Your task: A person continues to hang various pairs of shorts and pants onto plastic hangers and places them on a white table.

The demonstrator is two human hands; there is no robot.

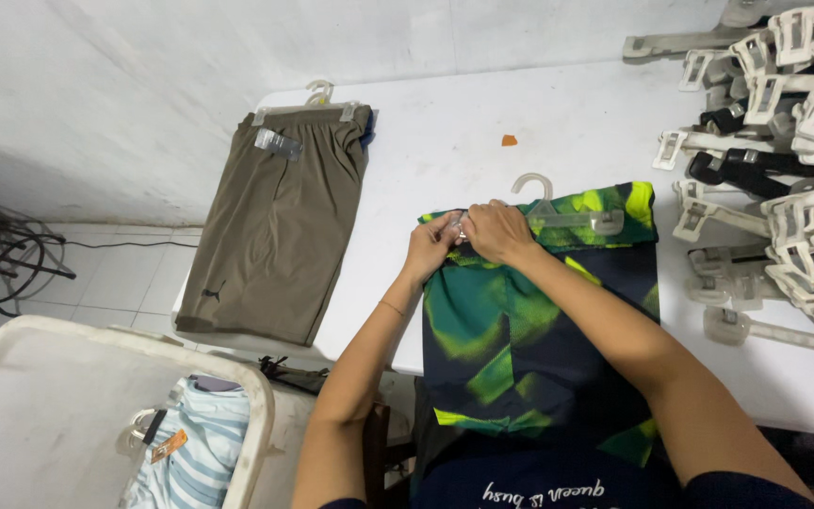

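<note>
A pair of dark shorts point(520, 349) with bright green and yellow patches lies on the white table point(567, 123), its waistband away from me. A clear plastic clip hanger point(558, 215) lies across the waistband. My left hand point(433, 243) and my right hand point(496, 231) meet at the hanger's left clip, both pinching the clip and the waistband corner. The right clip sits on the waistband, free of my hands.
Olive-brown shorts point(275, 226) on a clip hanger lie at the table's left end. A heap of empty clear hangers point(784, 160) fills the right side. A white tub point(68, 405) with striped clothes stands on the floor at lower left. A small orange scrap point(509, 140) lies mid-table.
</note>
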